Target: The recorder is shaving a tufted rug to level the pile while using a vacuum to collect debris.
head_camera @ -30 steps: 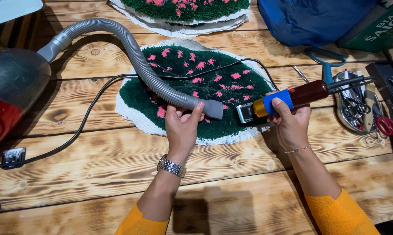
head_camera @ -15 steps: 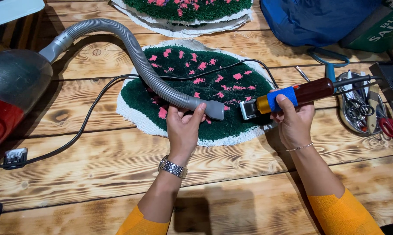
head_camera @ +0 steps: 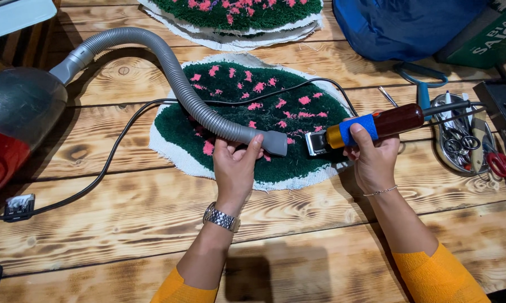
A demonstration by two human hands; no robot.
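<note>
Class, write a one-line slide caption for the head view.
Left hand holds vacuum hose, right hand holds clipper over green tufted rug.

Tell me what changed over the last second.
Little moved. The right hand tipped the clipper slightly, its head sitting a bit lower on the rug, near the hose nozzle. The left hand kept its grip on the hose. Vacuum, cord and tool tray stayed put.

A blue bag (head_camera: 410, 25), a metal tray (head_camera: 441, 160) of scissors (head_camera: 460, 145) and a second tufted rug (head_camera: 236, 17) lie on the wooden table (head_camera: 124, 235).
</note>
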